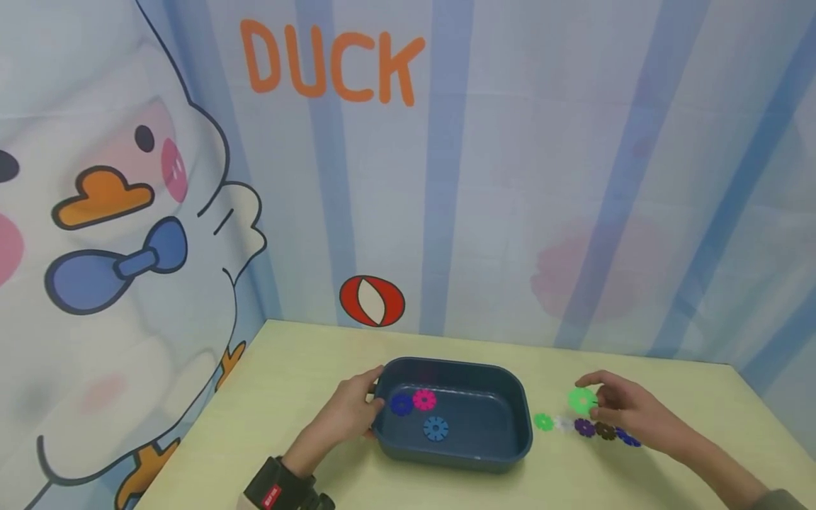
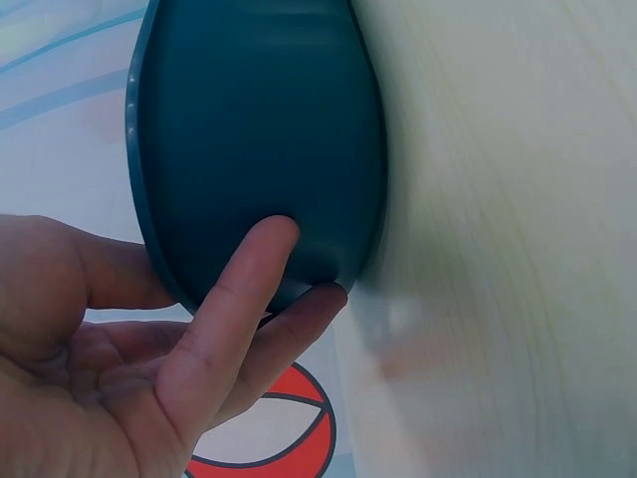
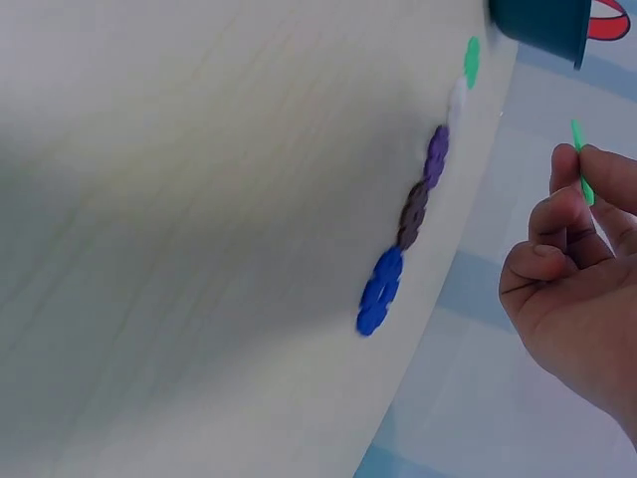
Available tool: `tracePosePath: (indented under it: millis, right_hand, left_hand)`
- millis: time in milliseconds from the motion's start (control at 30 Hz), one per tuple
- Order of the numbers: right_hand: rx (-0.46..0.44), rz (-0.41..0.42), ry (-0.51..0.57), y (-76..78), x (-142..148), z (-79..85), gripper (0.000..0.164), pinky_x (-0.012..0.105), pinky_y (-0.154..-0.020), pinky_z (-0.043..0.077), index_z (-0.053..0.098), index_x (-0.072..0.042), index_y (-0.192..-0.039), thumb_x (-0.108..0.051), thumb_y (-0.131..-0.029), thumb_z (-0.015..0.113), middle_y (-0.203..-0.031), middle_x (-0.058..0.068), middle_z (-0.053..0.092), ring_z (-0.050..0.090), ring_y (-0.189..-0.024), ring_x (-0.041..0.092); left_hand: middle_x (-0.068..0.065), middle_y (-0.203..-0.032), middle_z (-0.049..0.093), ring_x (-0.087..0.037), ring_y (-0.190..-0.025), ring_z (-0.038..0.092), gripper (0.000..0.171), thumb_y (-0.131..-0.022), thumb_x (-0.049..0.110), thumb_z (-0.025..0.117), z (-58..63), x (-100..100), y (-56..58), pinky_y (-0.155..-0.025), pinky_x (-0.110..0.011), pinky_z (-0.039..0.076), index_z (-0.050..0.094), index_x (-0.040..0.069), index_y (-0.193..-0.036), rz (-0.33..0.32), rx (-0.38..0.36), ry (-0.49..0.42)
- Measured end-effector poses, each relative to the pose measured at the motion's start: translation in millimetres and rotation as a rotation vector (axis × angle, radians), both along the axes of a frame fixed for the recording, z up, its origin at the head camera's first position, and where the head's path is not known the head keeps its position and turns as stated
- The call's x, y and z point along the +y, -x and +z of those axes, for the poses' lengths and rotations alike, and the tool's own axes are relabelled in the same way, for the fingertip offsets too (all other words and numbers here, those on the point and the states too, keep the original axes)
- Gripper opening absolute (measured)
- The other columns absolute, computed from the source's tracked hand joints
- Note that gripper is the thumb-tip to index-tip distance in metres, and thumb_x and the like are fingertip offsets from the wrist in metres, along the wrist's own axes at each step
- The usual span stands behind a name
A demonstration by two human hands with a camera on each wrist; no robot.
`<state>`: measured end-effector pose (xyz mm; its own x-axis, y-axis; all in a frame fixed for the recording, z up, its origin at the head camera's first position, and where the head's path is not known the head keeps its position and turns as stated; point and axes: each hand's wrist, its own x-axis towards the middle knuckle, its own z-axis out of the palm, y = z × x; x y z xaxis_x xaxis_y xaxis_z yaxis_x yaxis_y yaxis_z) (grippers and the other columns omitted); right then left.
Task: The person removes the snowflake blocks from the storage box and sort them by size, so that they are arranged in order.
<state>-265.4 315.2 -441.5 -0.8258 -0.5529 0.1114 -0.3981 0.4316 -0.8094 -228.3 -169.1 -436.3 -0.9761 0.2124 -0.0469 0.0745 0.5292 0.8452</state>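
My left hand grips the left end of a dark blue plastic basin, thumb over its rim and fingers against the outside. Inside the basin lie a dark blue notched disc, a pink one and a lighter blue one. Between thumb and fingertips my right hand pinches a light green notched disc, held above the table. Below that hand runs a row of discs: green, white, purple, brown and blue.
The pale wood-patterned table ends at a hanging cloth printed with stripes, a duck and a red-and-white ball. A dark strap device is worn on the left wrist.
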Motion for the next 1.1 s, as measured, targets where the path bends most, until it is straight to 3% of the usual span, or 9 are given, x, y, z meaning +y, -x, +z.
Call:
tracePosePath:
  millis: [200,533,633,733,833,900,1000,1100]
  right_hand:
    - [0.022,0.006,-0.01,-0.3,23,-8.5,0.037,0.037,-0.051,0.043,0.057,0.008,-0.138,0.001,-0.103,0.062,-0.077,0.011,0.058,0.048,-0.061,0.023]
    - [0.062,-0.061,-0.064,-1.6,58,-15.6,0.038,0.034,-0.051,0.043,0.059,0.004,-0.139,0.0,-0.102,0.064,-0.08,0.011,0.06,0.052,-0.065,0.017]
    - [0.085,-0.074,-0.079,-1.9,70,-21.3,0.039,0.033,-0.053,0.044,0.063,-0.004,-0.139,0.002,-0.101,0.065,-0.082,0.008,0.063,0.056,-0.069,0.016]
    - [0.086,-0.067,-0.08,-2.1,81,-26.6,0.046,0.032,-0.053,0.044,0.067,-0.023,-0.137,0.005,-0.1,0.065,-0.083,0.006,0.065,0.058,-0.071,0.017]
    - [0.046,-0.053,-0.077,-2.5,91,-29.0,0.059,0.031,-0.053,0.045,0.065,-0.043,-0.133,0.006,-0.101,0.063,-0.083,0.005,0.066,0.059,-0.072,0.016]
    - [0.008,-0.053,-0.087,-3.4,96,-29.1,0.06,0.029,-0.055,0.047,0.064,-0.046,-0.132,0.005,-0.101,0.062,-0.084,0.005,0.067,0.06,-0.073,0.015]
    - [-0.047,-0.076,-0.126,-4.8,103,-27.9,0.047,0.027,-0.057,0.049,0.068,-0.027,-0.137,0.003,-0.102,0.062,-0.084,0.004,0.069,0.062,-0.075,0.014]
    - [-0.096,-0.118,-0.174,-5.4,108,-26.1,0.038,0.027,-0.059,0.05,0.062,0.002,-0.139,0.001,-0.101,0.062,-0.085,0.004,0.07,0.062,-0.075,0.012]
  left_hand:
    - [-0.042,-0.145,0.053,-0.037,-0.093,0.078,0.064,-0.102,-0.008,0.058,-0.1,1,-0.6,-0.052,-0.035,0.066,0.035,-0.006,-0.161,-0.003,0.001,0.001]
    - [-0.042,-0.146,0.053,-0.034,-0.092,0.078,0.063,-0.102,-0.007,0.058,2.5,0,-1.9,-0.052,-0.035,0.066,0.035,-0.005,-0.161,0.012,-0.003,0.011]
    - [-0.041,-0.146,0.053,-0.036,-0.095,0.078,0.063,-0.102,-0.007,0.058,1.2,1,-1.9,-0.052,-0.035,0.066,0.035,-0.005,-0.161,0.01,-0.002,0.01]
    - [-0.041,-0.146,0.053,-0.037,-0.096,0.078,0.064,-0.102,-0.007,0.058,-0.2,1,-1.7,-0.052,-0.035,0.066,0.035,-0.005,-0.162,0.009,-0.004,0.01]
    - [-0.041,-0.146,0.053,-0.035,-0.094,0.078,0.064,-0.102,-0.007,0.058,-0.7,1,-1.5,-0.052,-0.035,0.066,0.035,-0.005,-0.162,0.009,-0.004,0.01]
    - [-0.041,-0.146,0.053,-0.034,-0.092,0.078,0.063,-0.102,-0.007,0.058,-0.7,1,-1.6,-0.052,-0.035,0.066,0.035,-0.005,-0.162,0.011,0.0,0.012]
    - [-0.041,-0.146,0.053,-0.034,-0.091,0.078,0.063,-0.102,-0.007,0.058,-0.2,1,-2.1,-0.051,-0.034,0.066,0.036,-0.005,-0.161,0.014,0.007,0.013]
    - [-0.041,-0.145,0.054,-0.033,-0.092,0.078,0.063,-0.102,-0.007,0.058,0.5,1,-2.9,-0.051,-0.034,0.065,0.036,-0.006,-0.161,0.015,0.016,0.014]
